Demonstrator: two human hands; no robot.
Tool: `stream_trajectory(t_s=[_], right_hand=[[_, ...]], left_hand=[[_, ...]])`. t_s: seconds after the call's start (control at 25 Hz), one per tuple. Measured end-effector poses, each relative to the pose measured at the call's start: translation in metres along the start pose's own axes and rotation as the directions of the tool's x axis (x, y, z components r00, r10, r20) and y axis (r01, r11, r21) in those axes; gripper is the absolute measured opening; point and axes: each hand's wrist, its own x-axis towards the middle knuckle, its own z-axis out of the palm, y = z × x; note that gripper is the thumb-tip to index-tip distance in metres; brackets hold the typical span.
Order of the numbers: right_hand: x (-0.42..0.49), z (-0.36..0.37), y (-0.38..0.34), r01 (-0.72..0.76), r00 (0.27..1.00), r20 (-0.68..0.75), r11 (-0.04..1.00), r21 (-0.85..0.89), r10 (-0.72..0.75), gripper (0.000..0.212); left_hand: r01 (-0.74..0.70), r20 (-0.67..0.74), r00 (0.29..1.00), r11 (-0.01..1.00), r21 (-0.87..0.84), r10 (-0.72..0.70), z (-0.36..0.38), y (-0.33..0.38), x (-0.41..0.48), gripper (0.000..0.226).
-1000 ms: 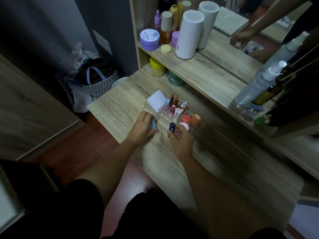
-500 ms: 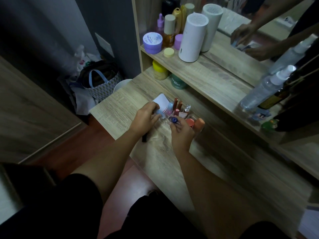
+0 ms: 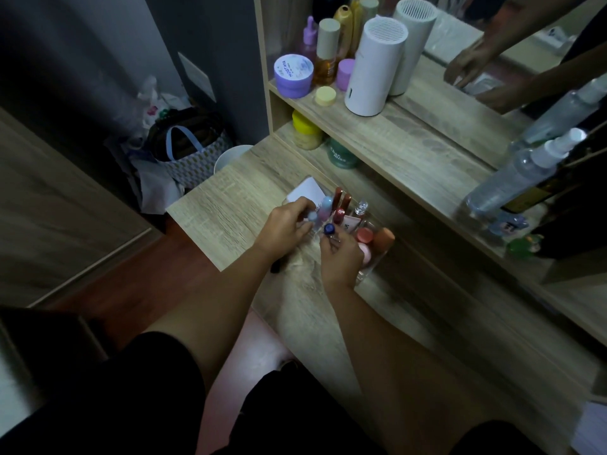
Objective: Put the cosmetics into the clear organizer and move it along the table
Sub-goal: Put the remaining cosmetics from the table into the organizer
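Light oak-grain wooden vanity table [image 3: 226, 208] fills the middle, a raised wooden shelf [image 3: 410, 133] of the same grain running behind it below a mirror. On that shelf, a tall white cylindrical appliance with a slotted top [image 3: 371, 70], a lavender round jar with a printed lid [image 3: 293, 75] and a clear plastic spray bottle with a white pump [image 3: 512, 182]; under the shelf, a yellow-lidded jar [image 3: 305, 131] beside a dark green jar [image 3: 341, 154]. Clear acrylic compartmented organizer [image 3: 368, 274] sits on the table near the shelf front, in much the same spot as half a second ago, packed with upright tubes, a white flat square compact [image 3: 307, 192] at its far left, a coral round-capped pot [image 3: 364, 235] and an orange rounded-cap tube [image 3: 383, 238] at its right. Left hand [image 3: 285, 226] now reaches further over the organizer than before, fingers pinched narrowly around a pale blue and pink tube [image 3: 323, 208] standing among the others. Right hand [image 3: 341, 261] rests at the organizer's near edge as before, fingers curled around a small stick with a dark blue round cap [image 3: 328, 228]. Small dark slim object [image 3: 276, 267] lies on the table under the left wrist, too dim to identify.
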Motion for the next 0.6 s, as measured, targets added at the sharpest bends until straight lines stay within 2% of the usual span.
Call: stream_trajectory(t_s=[0.24,0.48,0.6], right_hand=[[0.002,0.002,0.004,-0.04,0.999,0.018,0.999,-0.028,0.04,0.032],[-0.001,0.0,-0.001,-0.049,0.999,0.01,0.999,-0.015,0.049,0.033],[-0.014,-0.003,0.005,-0.047,0.999,0.023,0.998,-0.049,0.048,0.026]], left_hand=[[-0.052,0.038,0.998,0.998,0.044,0.05,0.0,-0.002,0.005,0.017],[0.05,0.046,0.998,0.997,-0.057,-0.047,-0.002,-0.003,-0.004,0.029],[0.075,0.025,0.997,0.997,-0.017,-0.075,-0.01,-0.017,-0.014,0.024]])
